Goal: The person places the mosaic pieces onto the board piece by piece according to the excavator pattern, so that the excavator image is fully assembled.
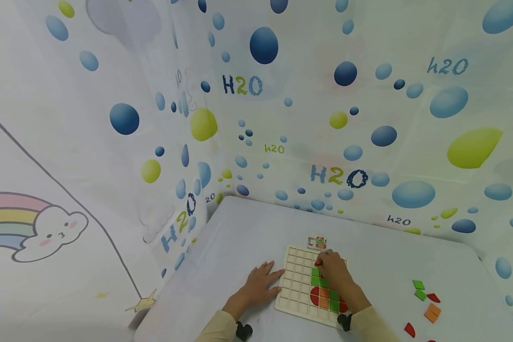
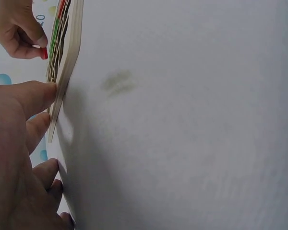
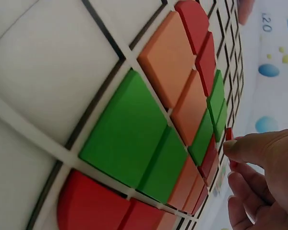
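The red piece (image 3: 230, 134) sits pinched between the thumb and fingertips of my right hand (image 1: 335, 270), above the far part of the pale grid board (image 1: 292, 280). My fingertips cover most of it, so only a small, flat, bright red bit shows; I can't make out its full shape or tell whether it touches the board. My right wrist bends over the board from its right side, the other fingers curled in behind the thumb, and in the head view my hand and forearm hide some of the squares. The green, orange and red pieces (image 3: 125, 129) already in the grid are smooth and flat, some of the red ones round-edged. My left hand (image 1: 258, 285) lies palm down with its fingers spread, thumb and forefinger against the board's left edge. Just beyond the board's far edge is a small card (image 1: 317, 241), its print too small to read. Off to my right, loose pieces (image 1: 432, 313) lie scattered on the white table (image 1: 239, 228), one red piece cut off by the bottom of the head view.
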### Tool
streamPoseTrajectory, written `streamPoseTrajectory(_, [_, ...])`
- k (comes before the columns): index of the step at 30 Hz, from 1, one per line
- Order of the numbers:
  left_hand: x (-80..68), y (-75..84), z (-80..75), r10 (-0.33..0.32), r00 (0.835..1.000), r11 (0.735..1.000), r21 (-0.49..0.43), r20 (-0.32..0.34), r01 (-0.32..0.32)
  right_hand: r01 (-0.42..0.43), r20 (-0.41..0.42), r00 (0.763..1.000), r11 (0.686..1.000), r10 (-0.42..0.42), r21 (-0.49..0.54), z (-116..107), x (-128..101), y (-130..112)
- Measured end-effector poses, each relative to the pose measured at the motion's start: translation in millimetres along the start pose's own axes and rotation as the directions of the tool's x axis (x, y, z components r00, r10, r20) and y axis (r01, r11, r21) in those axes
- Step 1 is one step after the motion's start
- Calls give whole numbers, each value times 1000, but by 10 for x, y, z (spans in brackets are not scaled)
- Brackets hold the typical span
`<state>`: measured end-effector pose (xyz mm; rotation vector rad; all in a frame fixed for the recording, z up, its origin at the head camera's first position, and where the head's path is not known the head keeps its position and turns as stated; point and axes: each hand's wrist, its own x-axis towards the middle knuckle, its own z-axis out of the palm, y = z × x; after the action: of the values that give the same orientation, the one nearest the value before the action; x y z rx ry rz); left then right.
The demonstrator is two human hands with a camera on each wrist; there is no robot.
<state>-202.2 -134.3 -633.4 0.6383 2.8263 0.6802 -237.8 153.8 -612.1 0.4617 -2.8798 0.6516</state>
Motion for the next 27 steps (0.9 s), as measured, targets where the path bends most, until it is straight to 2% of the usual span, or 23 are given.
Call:
streamPoseTrajectory(4, [-9,1,-2,1,1000,1000,-15,4,-1,40,-22,999,999,-41,-33,17,-28,-58])
streamPoseTrajectory(11, [-14,-13,-30,25,1000,999,-23,-7,-25,11,56,998,1000,-9,-24,3,9,-56])
streamPoseTrajectory(27, [-14,15,-45,25,1000,1000,-19,-10,-25,14,59,998,1000,-13,-4,-68,7,-19])
